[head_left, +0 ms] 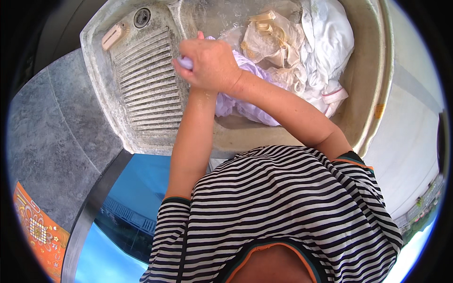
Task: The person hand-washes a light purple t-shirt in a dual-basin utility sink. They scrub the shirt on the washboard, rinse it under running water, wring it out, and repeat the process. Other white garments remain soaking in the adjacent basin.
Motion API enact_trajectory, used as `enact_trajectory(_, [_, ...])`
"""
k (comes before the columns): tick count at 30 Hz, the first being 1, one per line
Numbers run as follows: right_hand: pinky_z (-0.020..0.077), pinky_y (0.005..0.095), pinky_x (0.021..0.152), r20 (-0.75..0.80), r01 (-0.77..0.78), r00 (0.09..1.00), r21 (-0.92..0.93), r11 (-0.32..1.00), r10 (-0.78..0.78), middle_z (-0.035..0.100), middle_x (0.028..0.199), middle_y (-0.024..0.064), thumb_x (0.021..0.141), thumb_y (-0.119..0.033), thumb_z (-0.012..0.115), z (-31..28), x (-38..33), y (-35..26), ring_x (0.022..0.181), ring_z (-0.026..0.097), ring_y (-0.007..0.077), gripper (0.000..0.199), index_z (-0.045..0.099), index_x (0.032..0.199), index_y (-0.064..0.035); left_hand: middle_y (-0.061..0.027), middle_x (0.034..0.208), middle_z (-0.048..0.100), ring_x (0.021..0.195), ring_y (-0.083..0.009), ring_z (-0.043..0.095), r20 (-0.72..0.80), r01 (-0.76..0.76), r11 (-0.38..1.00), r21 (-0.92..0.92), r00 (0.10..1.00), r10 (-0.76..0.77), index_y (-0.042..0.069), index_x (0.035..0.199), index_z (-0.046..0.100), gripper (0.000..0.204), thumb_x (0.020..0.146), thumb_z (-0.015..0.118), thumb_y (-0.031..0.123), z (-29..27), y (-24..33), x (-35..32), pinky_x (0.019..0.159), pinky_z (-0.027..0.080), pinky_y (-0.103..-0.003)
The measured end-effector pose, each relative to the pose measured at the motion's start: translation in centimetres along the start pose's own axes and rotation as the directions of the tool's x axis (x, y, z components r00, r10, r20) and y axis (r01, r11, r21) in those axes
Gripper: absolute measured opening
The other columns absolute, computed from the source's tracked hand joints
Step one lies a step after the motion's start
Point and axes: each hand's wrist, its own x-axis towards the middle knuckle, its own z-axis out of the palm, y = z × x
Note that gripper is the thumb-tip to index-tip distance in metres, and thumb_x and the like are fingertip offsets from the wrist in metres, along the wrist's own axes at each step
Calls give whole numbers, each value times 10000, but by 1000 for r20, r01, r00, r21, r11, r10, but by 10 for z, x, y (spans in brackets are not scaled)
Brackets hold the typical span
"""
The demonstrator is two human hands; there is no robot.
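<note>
My right hand [207,61] is closed, and a bunched bit of lavender cloth [186,62] pokes out between its thumb and fingers. It crosses over my left hand [200,35], which is mostly hidden beneath it; just a fingertip shows above, and the left wrist comes out below. The rest of the lavender cloth [245,106] hangs down past my right forearm into the sink basin. Beside it in the basin lie wet beige cloth [278,42] and a heap of white cloth [328,42]. Both hands are over the basin's left side, near the washboard.
The stone sink [380,61] has a ribbed washboard [148,80] on its left, with a drain [141,18] at the top. A pink-handled brush [113,37] lies near the left rim. A grey counter [56,122] adjoins the sink, with an orange printed item [40,233] at lower left.
</note>
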Motion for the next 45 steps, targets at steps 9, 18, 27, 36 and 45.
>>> enact_trajectory(9, [514,517,674,-81,-62,996,-302,951,40,648,846,218,908,-329,624,-26,53,145,772,639,438,309,594,867,-25,-64,873,668,840,-212,684,-493,64,814,577,822,285,7,1044,617,217,958,617,207,115,23,21,800,573,-382])
enact_trajectory(18, [509,481,826,-291,-256,952,-589,767,94,666,1017,237,917,-285,601,-97,9,227,956,632,441,291,611,1081,-45,-181,1195,608,1154,-318,571,579,-101,-788,608,735,353,7,1210,611,433,875,742,249,108,10,34,993,450,-419])
enact_trajectory(27, [541,461,785,-266,-501,865,-483,718,425,689,993,194,900,-331,621,-104,17,273,916,670,396,345,629,1095,-47,-159,1228,624,1132,-306,608,-101,97,-300,949,995,3,61,1212,654,397,864,745,229,59,-13,3,950,488,-374])
enact_trajectory(36, [536,458,768,-285,-641,757,-494,587,588,707,952,185,869,-466,666,-84,10,280,909,668,374,421,708,1062,-94,-100,1102,692,1017,-282,661,-246,248,-15,969,965,89,75,1273,607,409,893,692,201,10,38,79,920,499,-394])
enact_trajectory(45, [502,429,668,148,57,988,-122,991,-38,634,758,99,802,-348,737,-33,-9,41,707,648,314,314,597,764,-70,-134,1335,569,1234,-270,545,-383,85,958,273,923,27,37,1421,458,836,949,394,724,48,1,43,1079,429,-416])
